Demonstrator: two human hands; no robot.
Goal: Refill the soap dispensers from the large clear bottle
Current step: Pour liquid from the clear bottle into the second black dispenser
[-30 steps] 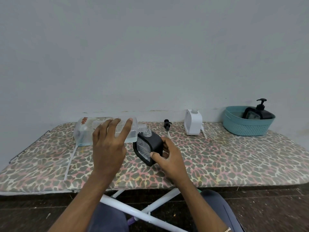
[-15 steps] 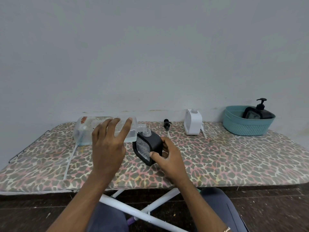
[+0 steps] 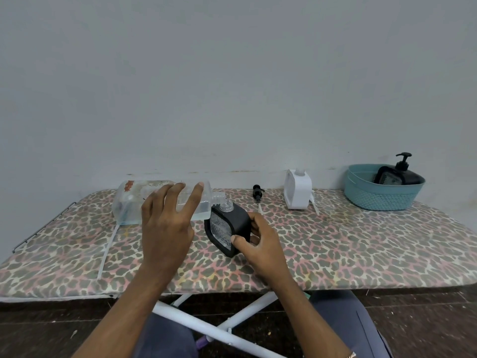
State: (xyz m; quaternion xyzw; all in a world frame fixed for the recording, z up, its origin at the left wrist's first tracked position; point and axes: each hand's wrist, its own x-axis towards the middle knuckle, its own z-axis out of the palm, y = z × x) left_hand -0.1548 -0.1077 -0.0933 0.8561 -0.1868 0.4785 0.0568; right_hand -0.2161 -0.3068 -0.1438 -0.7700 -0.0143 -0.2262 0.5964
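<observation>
1. I see left hand (image 3: 165, 228) gripping large clear bottle (image 3: 129, 202), lying sideways, mouth at open neck of black dispenser (image 3: 241, 218).
2. Right hand (image 3: 260, 244) holds that tilted dispenser on counter (image 3: 361, 241).
3. White dispenser (image 3: 296, 192), then basket (image 3: 382, 197), far right.

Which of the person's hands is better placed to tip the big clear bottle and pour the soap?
Left. The left hand holds the large clear bottle, whose mouth sits beside the open neck of the black dispenser. The right hand is busy steadying that dispenser.
</observation>
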